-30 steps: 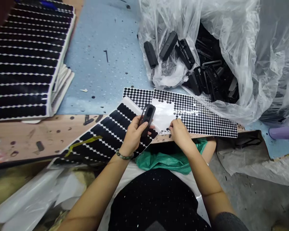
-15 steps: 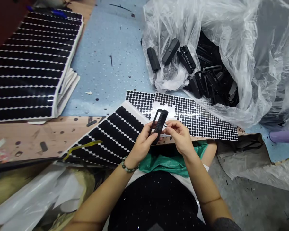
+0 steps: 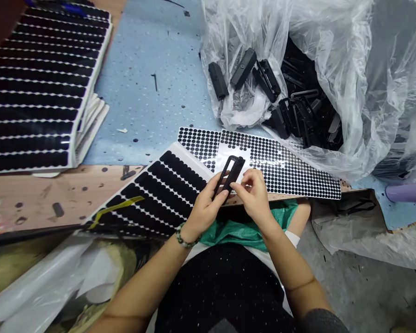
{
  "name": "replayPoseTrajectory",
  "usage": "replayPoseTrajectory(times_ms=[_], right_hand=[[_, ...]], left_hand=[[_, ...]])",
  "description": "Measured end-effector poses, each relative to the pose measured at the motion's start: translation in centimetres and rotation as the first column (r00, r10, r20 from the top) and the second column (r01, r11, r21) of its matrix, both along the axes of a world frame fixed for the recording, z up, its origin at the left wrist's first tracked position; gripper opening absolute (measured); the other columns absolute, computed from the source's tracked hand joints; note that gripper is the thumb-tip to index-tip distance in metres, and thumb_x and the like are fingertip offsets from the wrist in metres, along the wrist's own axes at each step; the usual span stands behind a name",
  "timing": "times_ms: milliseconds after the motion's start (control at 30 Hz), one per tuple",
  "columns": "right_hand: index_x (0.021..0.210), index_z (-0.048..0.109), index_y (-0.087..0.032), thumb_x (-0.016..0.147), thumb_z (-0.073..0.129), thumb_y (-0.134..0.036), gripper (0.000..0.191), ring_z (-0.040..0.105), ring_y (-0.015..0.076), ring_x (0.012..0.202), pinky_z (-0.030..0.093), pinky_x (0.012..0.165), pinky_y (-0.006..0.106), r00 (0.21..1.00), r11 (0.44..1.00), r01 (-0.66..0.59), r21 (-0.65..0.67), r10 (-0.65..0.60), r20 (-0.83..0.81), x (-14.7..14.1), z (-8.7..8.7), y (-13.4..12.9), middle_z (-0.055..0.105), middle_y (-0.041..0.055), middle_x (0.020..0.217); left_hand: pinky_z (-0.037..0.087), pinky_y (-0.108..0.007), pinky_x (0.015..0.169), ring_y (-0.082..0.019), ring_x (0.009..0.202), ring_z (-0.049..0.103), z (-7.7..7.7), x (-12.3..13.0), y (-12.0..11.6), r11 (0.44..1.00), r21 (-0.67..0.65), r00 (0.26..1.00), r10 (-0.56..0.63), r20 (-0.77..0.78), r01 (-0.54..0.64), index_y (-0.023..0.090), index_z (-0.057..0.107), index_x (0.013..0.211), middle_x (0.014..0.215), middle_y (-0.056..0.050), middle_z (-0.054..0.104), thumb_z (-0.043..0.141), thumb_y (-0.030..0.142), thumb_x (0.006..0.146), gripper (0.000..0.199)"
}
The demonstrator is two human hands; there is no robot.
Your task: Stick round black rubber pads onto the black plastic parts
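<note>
A black plastic clip-like part [image 3: 235,172] with a long slotted loop is held tilted in my left hand [image 3: 208,199], its fingers and thumb wrapped round the lower end. My right hand [image 3: 254,194] is closed, with the thumb tip touching the part's right side and the other fingers curled. Anything small between those fingers is hidden. Just beneath my hands lie a sheet of small round black stickers [image 3: 287,173] and, to the left, a sheet with rows of larger black round stickers [image 3: 159,189].
A clear plastic bag [image 3: 353,92] spills several black plastic parts [image 3: 242,69] at the back right. A thick stack of black sticker sheets [image 3: 45,92] stands at left. A yellow strip [image 3: 118,209] crosses the near sheet. A purple cylinder [image 3: 407,193] lies at far right.
My right hand has moved left, bringing its thumb onto the black part. The part has turned in my left hand, so its ridged face shows less. The view has shifted slightly.
</note>
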State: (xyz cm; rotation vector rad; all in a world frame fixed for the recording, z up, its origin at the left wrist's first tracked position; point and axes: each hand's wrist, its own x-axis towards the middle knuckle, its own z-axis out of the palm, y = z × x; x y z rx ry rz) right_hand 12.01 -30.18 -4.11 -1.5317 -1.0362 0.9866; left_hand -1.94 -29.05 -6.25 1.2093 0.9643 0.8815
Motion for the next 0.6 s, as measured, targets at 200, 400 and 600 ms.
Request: replayPoseTrajectory(times_ms=[200, 400, 600], right_hand=[[0.106, 0.054, -0.028, 0.068, 0.074, -0.046, 0.047, 0.061, 0.0177, 0.096, 0.052, 0.088, 0.033, 0.918, 1.0, -0.018, -0.007, 0.014, -0.396, 1.3, -0.9, 0.3, 0.062, 0.0017, 0.104], [0.107, 0.065, -0.026, 0.079, 0.069, -0.039, 0.031, 0.064, 0.0214, 0.096, 0.053, 0.089, 0.04, 0.911, 0.904, -0.41, -0.122, 0.411, -0.017, 4.8, -0.1, -3.1, 0.067, 0.0046, 0.102], [0.127, 0.055, -0.024, 0.088, 0.058, -0.032, 0.04, 0.06, 0.0266, 0.109, 0.051, 0.096, 0.048, 0.852, 0.946, -0.323, 0.032, 0.276, 0.446, 1.1, -2.1, -3.3, 0.063, 0.0128, 0.116]], left_hand=[[0.053, -0.047, 0.095, -0.026, 0.111, 0.064, 0.8, -0.4, -0.6, 0.978, -0.11, 0.976, -0.16, 0.151, 0.178, 0.027, 0.036, 0.139, 0.122, -0.011, 0.064, 0.057, 0.041, 0.087, 0.057], [0.04, -0.053, 0.107, -0.032, 0.126, 0.051, 0.7, -6.7, 3.6, 0.914, 0.337, 0.825, 0.363, -0.432, -0.226, 0.018, 0.051, 0.126, 0.132, -0.017, 0.056, 0.055, 0.045, 0.083, 0.05], [0.046, -0.049, 0.098, -0.033, 0.104, 0.061, -0.4, -11.1, 7.6, 0.927, 0.243, 0.709, 0.375, -0.597, -0.285, 0.02, 0.063, 0.098, 0.1, -0.011, 0.068, 0.064, 0.046, 0.07, 0.038]])
